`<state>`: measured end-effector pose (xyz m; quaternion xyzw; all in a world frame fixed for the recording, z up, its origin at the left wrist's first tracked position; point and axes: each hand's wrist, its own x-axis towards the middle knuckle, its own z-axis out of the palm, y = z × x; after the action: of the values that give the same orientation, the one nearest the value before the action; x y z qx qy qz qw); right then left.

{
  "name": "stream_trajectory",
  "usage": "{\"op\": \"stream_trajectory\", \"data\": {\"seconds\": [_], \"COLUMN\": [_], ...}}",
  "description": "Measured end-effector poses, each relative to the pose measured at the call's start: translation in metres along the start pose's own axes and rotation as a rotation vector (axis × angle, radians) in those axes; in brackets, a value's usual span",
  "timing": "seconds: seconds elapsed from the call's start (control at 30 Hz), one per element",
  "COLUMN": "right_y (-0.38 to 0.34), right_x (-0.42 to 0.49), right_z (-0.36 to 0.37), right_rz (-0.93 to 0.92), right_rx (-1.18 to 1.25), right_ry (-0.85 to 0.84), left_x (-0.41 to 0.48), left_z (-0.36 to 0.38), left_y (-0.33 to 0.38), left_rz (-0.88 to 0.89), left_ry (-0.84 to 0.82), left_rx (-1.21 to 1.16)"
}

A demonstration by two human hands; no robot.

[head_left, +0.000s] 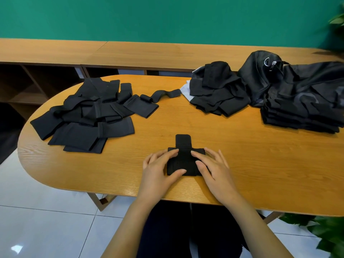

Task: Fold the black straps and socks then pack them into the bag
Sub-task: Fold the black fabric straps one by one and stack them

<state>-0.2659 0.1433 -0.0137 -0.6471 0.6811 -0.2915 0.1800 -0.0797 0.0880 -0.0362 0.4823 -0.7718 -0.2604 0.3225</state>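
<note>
1. Closest to you, your left hand and your right hand lie on one black strap near the front edge of the tabletop.
2. The fingers of both hands are straight and a little spread. They press the cloth flat. They do not pinch it.
3. The strap is a small thick block under your hands. A short tab sticks out past its far edge.
4. It looks like you are on the folding step, and this strap is almost done. Next, the tab needs to be tucked or folded over. Keep one hand pressing so the block does not pop open.
5. Farther back on your left is a messy pile of straps. They look like they need folding too. One long strap lies stretched out beside them.
6. Farther back on your right is a dark heap, and beside it a neat folded stack.
7. The bag is behind those, well apart from your hands. I cannot tell if it is open, so check before you pack.
</note>
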Motion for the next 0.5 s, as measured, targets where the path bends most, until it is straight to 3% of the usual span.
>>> {"op": "stream_trajectory", "data": {"seconds": [0.27, 0.5], "right_y": [0.0012, 0.0065], "right_x": [0.0004, 0.0015], "right_z": [0.003, -0.0004], "right_rz": [0.097, 0.008], "right_rx": [0.036, 0.1], "right_ry": [-0.059, -0.057], "left_x": [0.0032, 0.0028], "left_z": [0.0025, 0.0042], "left_y": [-0.0047, -0.0046], "left_rz": [0.091, 0.099], "left_ry": [-0.074, -0.034], "left_rx": [0.133, 0.088]}}
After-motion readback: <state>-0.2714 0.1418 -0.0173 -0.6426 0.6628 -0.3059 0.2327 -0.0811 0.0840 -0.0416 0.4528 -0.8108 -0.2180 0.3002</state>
